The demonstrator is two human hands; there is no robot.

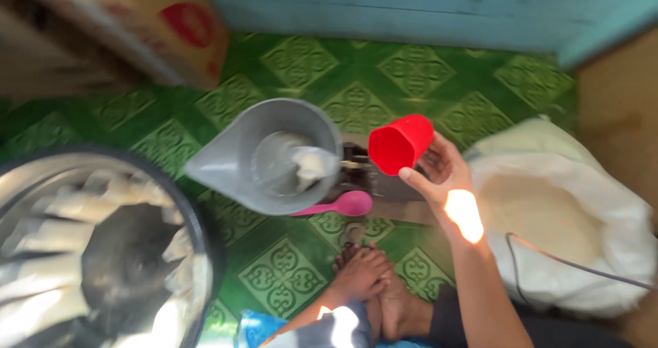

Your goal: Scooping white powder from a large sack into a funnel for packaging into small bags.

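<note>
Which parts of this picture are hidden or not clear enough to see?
- Head view: inside of the red plastic cup, in the right hand, faces away.
- Device under the grey plastic funnel: mostly covered.
- Left hand: resting on feet, palm hidden.
- Round metal basin: cut off by the frame, blurred.

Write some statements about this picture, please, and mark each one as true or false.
1. The right hand holds a red cup tipped on its side. True.
2. The grey funnel-shaped scoop is empty. False: a pale lump lies inside it.
3. A pink spoon lies beside the grey scoop. True.
4. The left hand lifts the spoon. False: it rests low by the person's feet, apart from the spoon.
5. The open white sack is at the right and holds a pale grainy filling. True.
6. The floor is plain blue. False: it has a green pattern.
</note>
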